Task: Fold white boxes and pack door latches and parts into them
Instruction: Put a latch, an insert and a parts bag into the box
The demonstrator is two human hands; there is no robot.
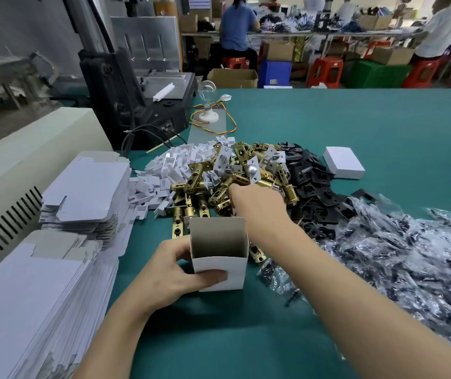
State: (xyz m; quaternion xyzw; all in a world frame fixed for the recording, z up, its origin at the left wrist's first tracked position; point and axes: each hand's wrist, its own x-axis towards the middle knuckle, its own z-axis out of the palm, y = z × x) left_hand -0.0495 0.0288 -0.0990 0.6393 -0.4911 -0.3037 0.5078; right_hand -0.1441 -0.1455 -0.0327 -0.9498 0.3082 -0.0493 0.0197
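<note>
Latches (219,187) lay just beyond box (219,258), under right hand (257,203).
Left hand (169,272) gripped box upright; right hand's grip was hidden.

Bright, even light falls from overhead onto the green table (355,119), soft enough that the open white box (235,269) casts only a faint shadow toward the near edge. The shadow is darker under the left hand (169,274) gripping it. Right of the box, the clear bags (410,263) sparkle with small white glare. Just behind it, the brass latches (191,184) glint. Far beyond the box, the workers (236,26) and stools (325,71) look soft and smeared. Left of the box, the flat card stacks (41,296) bow outward with the wide lens and blur toward the corner.
</note>
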